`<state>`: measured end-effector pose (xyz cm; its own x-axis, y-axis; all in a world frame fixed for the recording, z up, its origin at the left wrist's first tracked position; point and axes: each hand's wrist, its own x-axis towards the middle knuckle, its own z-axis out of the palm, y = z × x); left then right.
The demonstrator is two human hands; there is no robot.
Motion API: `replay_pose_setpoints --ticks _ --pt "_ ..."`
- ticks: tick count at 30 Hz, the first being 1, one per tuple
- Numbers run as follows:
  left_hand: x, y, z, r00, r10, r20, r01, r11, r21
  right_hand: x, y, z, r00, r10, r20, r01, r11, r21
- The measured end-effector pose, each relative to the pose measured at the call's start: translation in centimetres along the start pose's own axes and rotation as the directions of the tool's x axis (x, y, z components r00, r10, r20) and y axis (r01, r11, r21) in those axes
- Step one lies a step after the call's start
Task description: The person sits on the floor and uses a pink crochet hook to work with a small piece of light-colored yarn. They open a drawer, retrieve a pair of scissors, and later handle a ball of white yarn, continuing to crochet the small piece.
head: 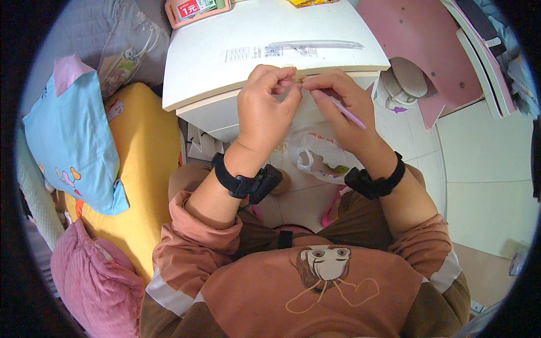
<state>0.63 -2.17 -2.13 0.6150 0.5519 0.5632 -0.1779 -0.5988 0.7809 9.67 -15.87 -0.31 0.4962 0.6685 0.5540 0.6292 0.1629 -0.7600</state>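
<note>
My left hand (264,103) pinches a small tan, fuzzy piece (299,77), perhaps yarn, between thumb and fingers. From the other side, the fingertips of my right hand (353,107) meet it. A slim tool with a pink handle (348,114), possibly a crochet hook, lies in my right hand, its back end sticking out below the thumb. Fingers hide its tip. Both hands are raised close to the front edge of a white cabinet top (198,80). Just beyond them lies a clear plastic packet (291,50) with printed markings.
A pink tray (198,13) and a yellow package (312,2) stand at the far side. Below my hands, a white plastic bag (317,156) rests on the tiled floor. To the left are a yellow cushioned surface (146,169) and a blue pillow (76,139); pink furniture (405,29) stands right.
</note>
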Motion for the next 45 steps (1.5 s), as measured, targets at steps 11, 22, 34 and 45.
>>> replay_pose_setpoints --ticks 11,22,34,45 --pt "-0.1 0.0 0.4 0.995 -0.098 -0.005 0.096 0.987 -0.132 -0.3 -0.2 0.4 0.994 -0.112 -0.001 0.11 0.977 -0.18" --pt "0.3 0.1 -0.3 0.897 -0.263 0.355 0.43 0.704 -0.565 0.6 0.1 -0.8 0.856 0.509 -0.094 -0.401 0.767 0.5" --pt "0.3 0.1 -0.1 0.885 -0.365 0.291 0.465 0.649 -0.603 0.1 -0.3 0.1 0.964 -0.253 -0.077 0.237 0.956 -0.171" --pt "0.1 -0.6 -0.1 0.881 -0.337 0.332 0.473 0.599 -0.646 0.3 -0.3 -0.2 0.931 -0.364 0.038 0.355 0.87 -0.342"
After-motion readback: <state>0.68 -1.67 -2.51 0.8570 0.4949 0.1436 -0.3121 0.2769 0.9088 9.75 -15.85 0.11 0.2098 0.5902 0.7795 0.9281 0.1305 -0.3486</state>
